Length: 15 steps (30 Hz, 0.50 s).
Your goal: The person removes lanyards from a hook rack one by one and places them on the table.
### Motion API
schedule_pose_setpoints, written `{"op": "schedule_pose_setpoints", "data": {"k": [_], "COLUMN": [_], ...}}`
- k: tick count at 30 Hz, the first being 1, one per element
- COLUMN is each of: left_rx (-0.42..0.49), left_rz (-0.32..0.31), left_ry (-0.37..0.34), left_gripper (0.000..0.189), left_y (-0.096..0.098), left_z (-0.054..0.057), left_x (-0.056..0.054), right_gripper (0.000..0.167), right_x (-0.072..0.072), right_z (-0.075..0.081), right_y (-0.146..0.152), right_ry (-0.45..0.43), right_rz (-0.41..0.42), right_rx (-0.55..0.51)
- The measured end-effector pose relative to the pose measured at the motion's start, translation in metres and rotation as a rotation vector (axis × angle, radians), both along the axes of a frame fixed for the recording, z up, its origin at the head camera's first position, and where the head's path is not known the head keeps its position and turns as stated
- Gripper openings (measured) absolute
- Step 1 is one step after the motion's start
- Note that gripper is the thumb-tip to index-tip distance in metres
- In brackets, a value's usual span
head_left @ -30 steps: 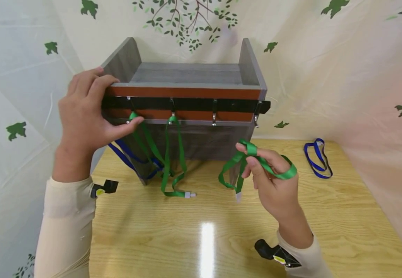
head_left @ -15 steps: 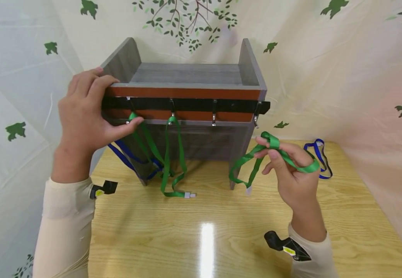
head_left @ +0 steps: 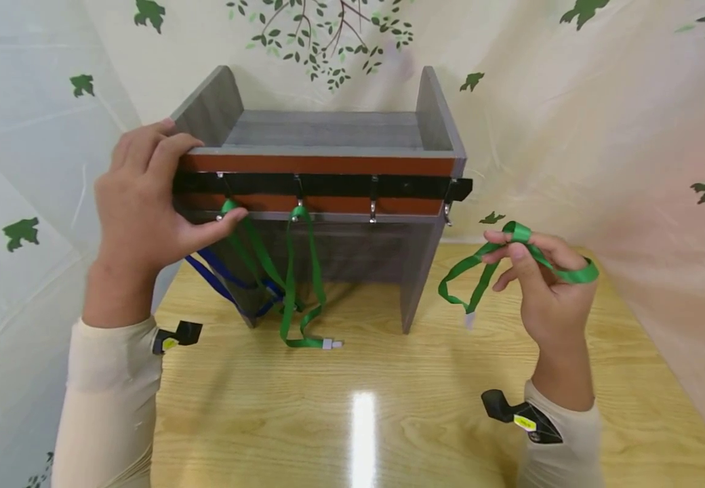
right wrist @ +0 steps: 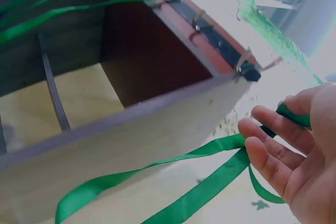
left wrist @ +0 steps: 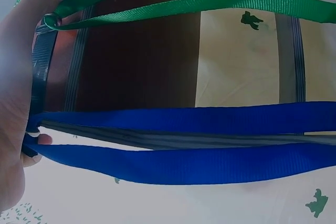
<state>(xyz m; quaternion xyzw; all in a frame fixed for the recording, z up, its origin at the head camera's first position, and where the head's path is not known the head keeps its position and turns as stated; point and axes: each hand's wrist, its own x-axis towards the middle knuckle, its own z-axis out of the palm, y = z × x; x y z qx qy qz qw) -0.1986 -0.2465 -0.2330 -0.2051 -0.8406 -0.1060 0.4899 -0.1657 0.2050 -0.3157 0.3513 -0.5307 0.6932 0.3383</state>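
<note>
Beside the right end of the grey shelf unit [head_left: 334, 129], the right hand [head_left: 550, 298] pinches a green lanyard [head_left: 518, 232], whose pale clip [head_left: 470, 319] hangs below the fingers, well apart from the black hook rail [head_left: 340, 185]. The left hand [head_left: 145, 196] clasps the unit's front left corner, its thumb just beside a hung green lanyard [head_left: 259, 247]. Likely faults: the slack loop lying against the right hand could snag a finger on release; a loosened pinch could drop the strap; a shift of the left thumb could dislodge the hung one; uneven pull could rock the unit.
</note>
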Motion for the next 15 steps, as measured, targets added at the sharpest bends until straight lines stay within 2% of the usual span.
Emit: {"op": "schedule_pose_setpoints", "data": {"k": [7, 15], "left_rx": [0.007, 0.006], "left_rz": [-0.006, -0.003], "left_ry": [0.000, 0.007], "left_gripper": [0.103, 0.103], "left_y": [0.000, 0.000], "left_z": [-0.001, -0.002], "left_x": [0.000, -0.001], "right_gripper": [0.016, 0.017], "right_x": [-0.012, -0.030], "right_z": [-0.007, -0.019], "right_y": [0.025, 0.048], "right_ry": [-0.099, -0.141], "right_rz": [-0.049, -0.095], "right_rx": [0.022, -0.015]}}
